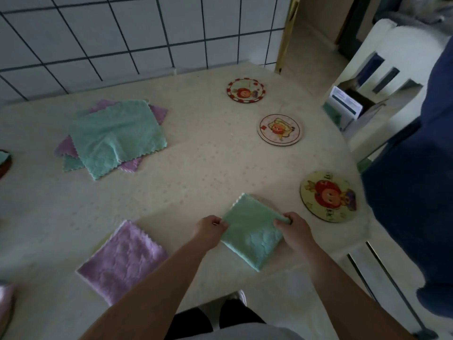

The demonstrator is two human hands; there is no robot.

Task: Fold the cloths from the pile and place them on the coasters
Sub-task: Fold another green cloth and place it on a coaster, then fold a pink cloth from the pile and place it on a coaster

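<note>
Low in the frame, right of centre, the left hand (212, 228) and right hand (295, 229) each pinch an opposite corner of a folded green cloth (250, 238), fingers curled onto the fabric. The cloth lies on the bench (196, 168), and a pale rim peeking out at its upper edge may be a coaster beneath it — too little shows to be sure.

To its left, lower left of centre, a folded purple cloth (122, 261) rests flat, well apart from the hands. In the upper left sits the pile (112, 136) of green and purple cloths, spread loosely, a green one on top.

Three round coasters with a cartoon figure line the right side: the far coaster (245, 90) red-rimmed, the middle coaster (280, 130) pale, the near coaster (328, 196) yellow and just right of the held cloth. Small marks on the near one are too blurred to read.

The bench wears a cream covering with faint dots. Behind it runs a white tiled wall (122, 33) with dark grout; a white chair (382, 69) and blue fabric (416, 192) fill the right edge.
</note>
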